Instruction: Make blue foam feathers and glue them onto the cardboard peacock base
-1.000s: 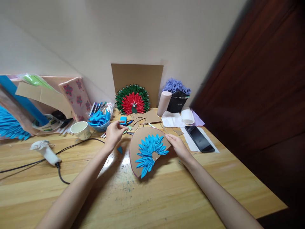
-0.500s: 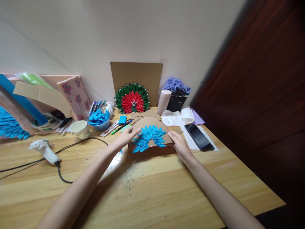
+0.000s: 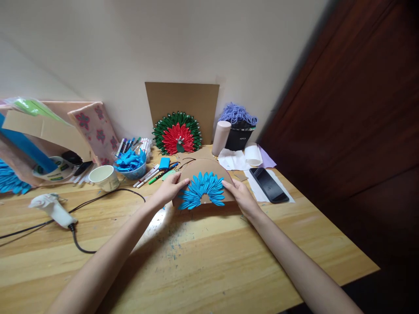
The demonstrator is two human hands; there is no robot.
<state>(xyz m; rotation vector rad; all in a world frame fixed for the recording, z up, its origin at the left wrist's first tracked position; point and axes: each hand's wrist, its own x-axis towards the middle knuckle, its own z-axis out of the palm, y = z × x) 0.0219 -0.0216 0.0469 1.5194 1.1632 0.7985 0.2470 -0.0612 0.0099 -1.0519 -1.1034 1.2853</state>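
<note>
A rounded piece of cardboard (image 3: 209, 165) is held between my two hands over the middle of the table. Blue petals (image 3: 205, 188) fan out across its face in an arch around a small bare gap at the lower edge. My left hand (image 3: 173, 186) grips the left edge, thumb on the front near the petals. On the opposite edge my right hand (image 3: 241, 195) is closed the same way, its thumb touching the outer petals. The fingers behind the board are hidden.
A glue gun (image 3: 54, 210) with a black cord lies left, near a paper cup (image 3: 104, 177) and a bowl of blue pieces (image 3: 131, 165). Behind stands a red and green petal fan (image 3: 178, 135). Right are a tumbler (image 3: 221, 137) and a phone (image 3: 269, 185).
My right thumb has moved inward over the cardboard's front, closer to the petals. The whole view has shifted slightly, so the things appear a little further left.
</note>
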